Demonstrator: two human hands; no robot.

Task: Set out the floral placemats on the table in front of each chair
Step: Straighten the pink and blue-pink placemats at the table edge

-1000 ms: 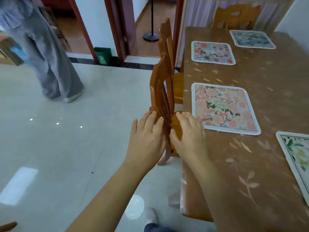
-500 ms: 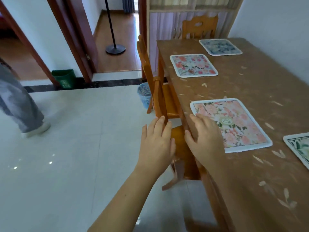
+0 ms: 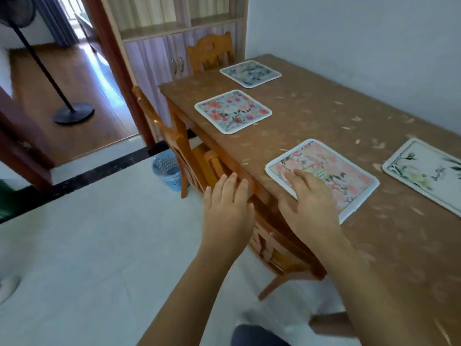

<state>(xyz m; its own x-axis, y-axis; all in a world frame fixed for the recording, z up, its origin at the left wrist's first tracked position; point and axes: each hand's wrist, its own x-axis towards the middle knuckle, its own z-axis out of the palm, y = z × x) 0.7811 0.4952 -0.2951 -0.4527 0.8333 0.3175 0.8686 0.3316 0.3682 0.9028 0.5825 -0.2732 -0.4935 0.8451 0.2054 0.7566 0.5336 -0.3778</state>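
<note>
Several floral placemats lie on the brown table [image 3: 324,116]. A pink one [image 3: 334,173] is nearest me, a red-flowered one [image 3: 233,111] lies further along the same side, a blue one [image 3: 250,73] sits at the far end, and a white one with green leaves [image 3: 426,174] is at the right. My right hand [image 3: 309,203] hovers over the near corner of the pink mat with straight fingers. My left hand [image 3: 228,211] is flat against the back of the near wooden chair [image 3: 279,248], which is tucked under the table.
A second chair [image 3: 172,141] stands at the table's left side and a third [image 3: 210,53] at the far end. A blue wastebasket [image 3: 166,168] sits on the tiled floor. A floor-fan stand [image 3: 72,114] stands in the doorway, and a cabinet [image 3: 159,58] stands behind the table.
The view has swung right and the person on the left has left the frame. My right hand has moved from the chair back to over the pink placemat; my left hand stays at the chair back.
</note>
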